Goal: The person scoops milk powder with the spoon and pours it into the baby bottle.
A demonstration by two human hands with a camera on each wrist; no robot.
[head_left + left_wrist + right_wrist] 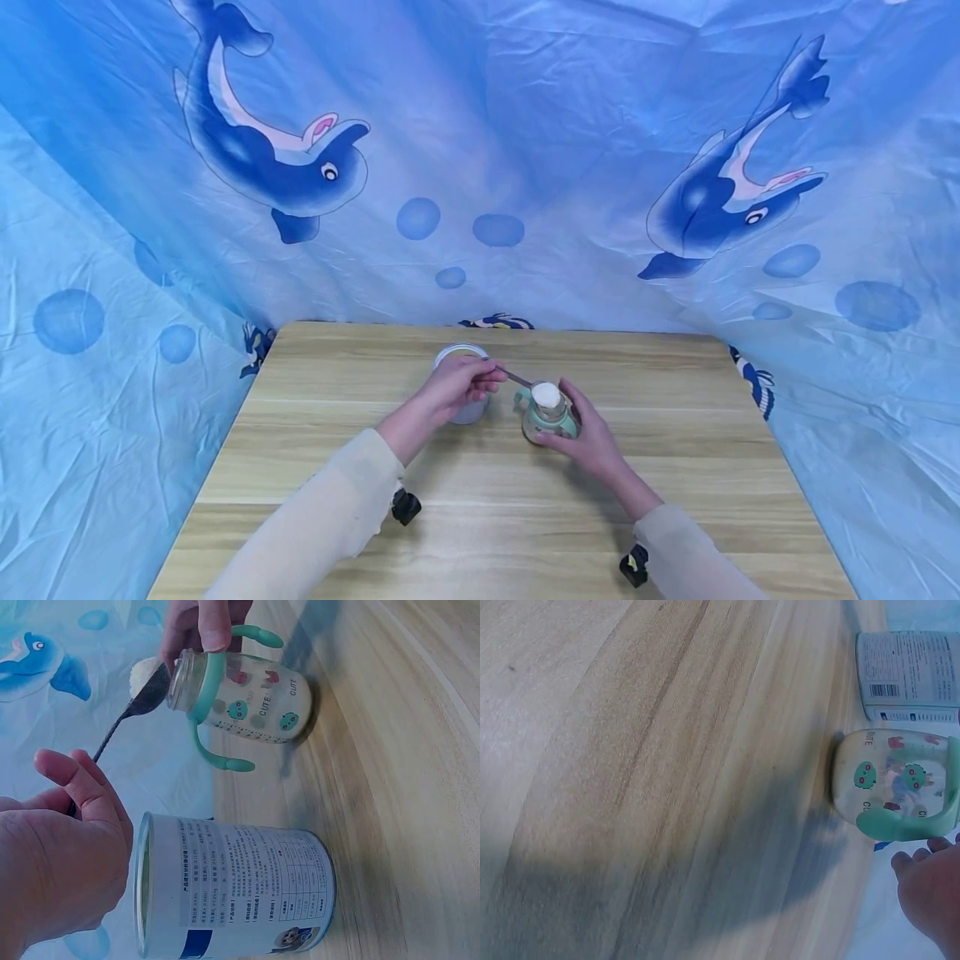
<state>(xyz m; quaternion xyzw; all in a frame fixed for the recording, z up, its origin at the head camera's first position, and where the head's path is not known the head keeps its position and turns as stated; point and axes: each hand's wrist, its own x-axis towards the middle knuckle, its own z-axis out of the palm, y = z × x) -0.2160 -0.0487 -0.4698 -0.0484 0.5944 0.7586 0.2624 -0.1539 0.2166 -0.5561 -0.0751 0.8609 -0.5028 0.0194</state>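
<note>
My left hand (459, 385) pinches the thin handle of a dark spoon (150, 694) between thumb and fingers. White powder (546, 395) heaps up in its bowl, right at the mouth of a baby bottle (259, 697). The clear bottle has a mint-green collar with two handles, printed cartoon faces and pale contents; it stands upright on the table. From the right side my right hand (592, 437) grips it around the collar, thumb in front. Just under my left hand is an opened can (247, 889) with printed text, partly covered by that hand in the head view.
The wooden table (495, 517) ends at a blue curtain (480, 167) printed with dolphins, which hangs behind it and at both sides. Small black devices (406, 506) hang at both sleeve cuffs.
</note>
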